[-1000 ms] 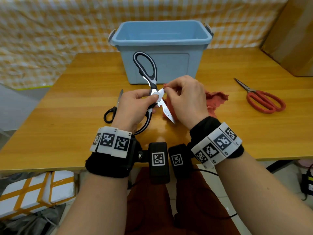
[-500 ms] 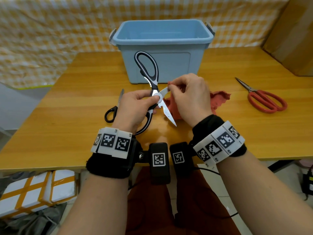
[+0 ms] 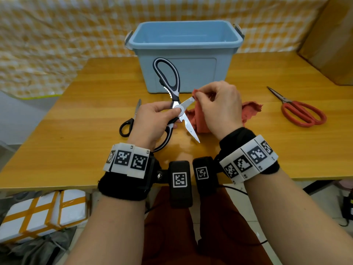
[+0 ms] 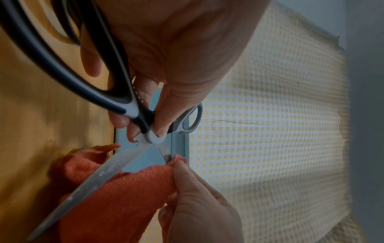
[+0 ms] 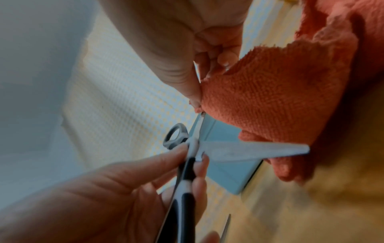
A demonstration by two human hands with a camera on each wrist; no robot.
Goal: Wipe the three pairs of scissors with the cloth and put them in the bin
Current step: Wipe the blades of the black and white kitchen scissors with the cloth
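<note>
over table [image 3: 76, 119], l hand [image 3: 152, 123] grips kitchen scissors [image 3: 174, 104], r hand [image 3: 217, 108] pinches cloth [image 3: 250, 109] on blade.

Tip of one kitchen scissors [image 3: 176, 109] blade buried in the cloth [image 3: 198, 119] pinched by the right hand [image 3: 217, 106]. Near handle loop mostly covered by the left hand [image 3: 152, 121]. Small black scissors [image 3: 129, 121] half hidden behind that hand. Bin [image 3: 183, 44] floor unseen. Right wrist picture blurred, cloth cut at its edge.
</note>
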